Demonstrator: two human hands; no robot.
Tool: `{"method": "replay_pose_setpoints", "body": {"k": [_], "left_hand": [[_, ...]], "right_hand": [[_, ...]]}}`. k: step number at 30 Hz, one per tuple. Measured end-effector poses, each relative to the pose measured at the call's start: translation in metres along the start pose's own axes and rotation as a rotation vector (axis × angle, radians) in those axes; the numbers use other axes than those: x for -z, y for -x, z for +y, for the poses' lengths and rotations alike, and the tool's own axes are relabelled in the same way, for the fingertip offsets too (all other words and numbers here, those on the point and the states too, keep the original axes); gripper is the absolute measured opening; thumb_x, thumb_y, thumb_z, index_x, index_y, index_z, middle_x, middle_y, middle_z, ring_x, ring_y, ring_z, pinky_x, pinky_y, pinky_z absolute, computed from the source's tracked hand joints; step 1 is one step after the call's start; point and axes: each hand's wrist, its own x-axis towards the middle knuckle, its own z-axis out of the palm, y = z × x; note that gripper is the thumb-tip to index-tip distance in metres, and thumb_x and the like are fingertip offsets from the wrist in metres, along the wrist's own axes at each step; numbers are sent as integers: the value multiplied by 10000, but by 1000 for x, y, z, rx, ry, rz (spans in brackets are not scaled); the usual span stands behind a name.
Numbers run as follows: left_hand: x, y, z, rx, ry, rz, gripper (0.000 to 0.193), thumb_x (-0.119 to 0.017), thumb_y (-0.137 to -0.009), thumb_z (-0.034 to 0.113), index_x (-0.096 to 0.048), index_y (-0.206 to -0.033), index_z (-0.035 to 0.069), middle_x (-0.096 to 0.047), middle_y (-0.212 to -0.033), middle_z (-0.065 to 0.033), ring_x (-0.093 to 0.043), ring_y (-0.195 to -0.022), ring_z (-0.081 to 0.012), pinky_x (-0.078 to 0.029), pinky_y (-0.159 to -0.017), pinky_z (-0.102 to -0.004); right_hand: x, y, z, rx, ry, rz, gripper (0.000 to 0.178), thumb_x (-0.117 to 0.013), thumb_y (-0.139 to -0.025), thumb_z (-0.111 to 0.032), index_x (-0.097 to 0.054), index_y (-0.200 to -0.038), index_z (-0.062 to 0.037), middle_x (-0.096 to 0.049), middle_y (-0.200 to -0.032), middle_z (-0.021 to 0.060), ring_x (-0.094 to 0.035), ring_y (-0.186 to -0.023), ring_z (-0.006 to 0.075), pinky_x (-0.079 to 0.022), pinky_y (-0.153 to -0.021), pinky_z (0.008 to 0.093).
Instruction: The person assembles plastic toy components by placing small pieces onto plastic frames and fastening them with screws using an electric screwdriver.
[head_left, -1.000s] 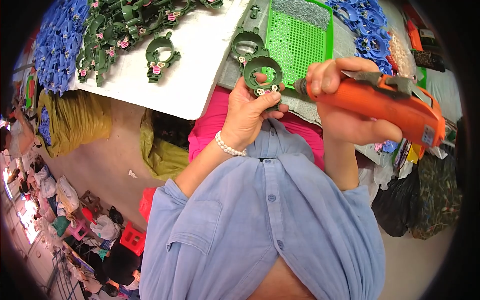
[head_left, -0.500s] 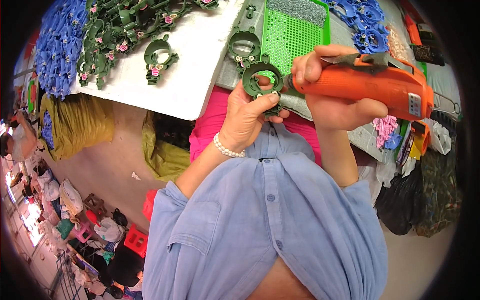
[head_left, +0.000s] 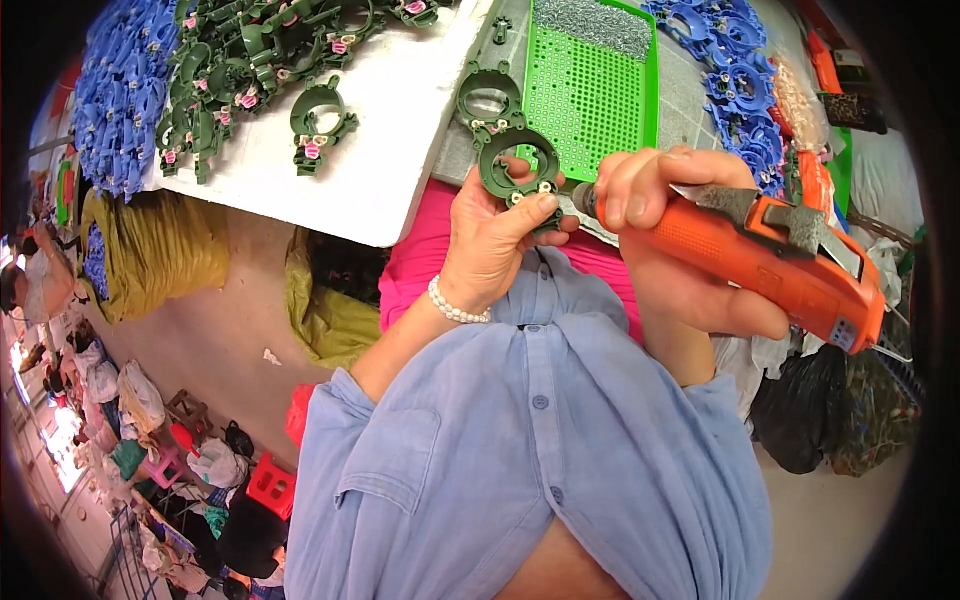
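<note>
— How many pieces do we count here?

— In our hands, one dark green plastic ring (head_left: 520,165) and one orange power screwdriver (head_left: 765,258). On the table edge just above the ring lies a second green ring (head_left: 488,100), and a third green ring (head_left: 320,122) sits alone on the white board (head_left: 400,150). Beyond that, one heap of green parts (head_left: 260,50) and two heaps of blue parts, the left blue heap (head_left: 115,95) and the right blue heap (head_left: 740,65); too tangled for us to count singly.

— And what are they made of?

— The rings look like moulded hard plastic, round with an open centre and small tabs, some with pink and white bits. We also see one bright green tray (head_left: 595,90), flat and perforated in a fine grid, with a grey patch at its far end. The screwdriver has a smooth orange casing and a dark tip.

— How do we hold them?

— Our left hand (head_left: 495,245) comes up from below, wrist bent back, a white bead bracelet (head_left: 455,305) on it; thumb and fingers pinch the ring's lower rim, holding it upright in front of our chest, just below the table edge. Our right hand (head_left: 670,250) is wrapped closed around the screwdriver's front end, index finger along the top, tip pointing left and nearly touching the ring's right side.
</note>
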Motion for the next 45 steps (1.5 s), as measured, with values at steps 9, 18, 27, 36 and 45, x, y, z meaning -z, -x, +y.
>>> {"method": "replay_pose_setpoints", "body": {"k": [9, 18, 27, 36, 45], "left_hand": [[-1, 1, -2, -59, -28, 39, 378, -650, -790, -7, -417, -1075, 77, -605, -974, -109, -666, -720, -231, -580, -580, -297], [-7, 2, -2, -64, -35, 66, 347, -635, -801, -2, -414, -1055, 79, -620, -938, -98, -662, -713, -200, -574, -569, -277], [-12, 6, -2, -194, -120, 88, 322, -649, -805, 20, -426, -1034, 61, -614, -900, -73, -640, -733, -141, -553, -575, -250], [-12, 5, -2, -184, -148, 109, 340, -645, -808, 5, -416, -1055, 51, -608, -919, -83, -641, -730, -146, -560, -598, -257], [-6, -2, -2, -72, -81, 103, 379, -642, -803, -8, -401, -1088, 56, -588, -940, -68, -656, -740, -191, -573, -599, -274]], "right_hand": [[-1, -2, 10, 30, 11, -25, 1007, -506, -583, -847, -475, -1151, -16, -540, -818, 64, -518, -733, 201, -409, -709, 369], [1, 1, 20, 42, 57, -39, 1005, -525, -595, -829, -463, -1157, 2, -545, -837, 80, -523, -739, 213, -412, -710, 381], [-3, -3, 15, 136, 177, -152, 985, -519, -613, -824, -479, -1094, 36, -519, -799, 102, -511, -666, 229, -412, -626, 363], [-9, -11, 11, 132, 102, -150, 694, -643, -740, -550, -511, -1091, 35, -545, -813, 108, -543, -734, 213, -445, -708, 357], [7, -14, 0, 114, 80, -154, 975, -507, -603, -825, -487, -1135, -9, -529, -771, 58, -511, -662, 202, -411, -639, 362]]}}
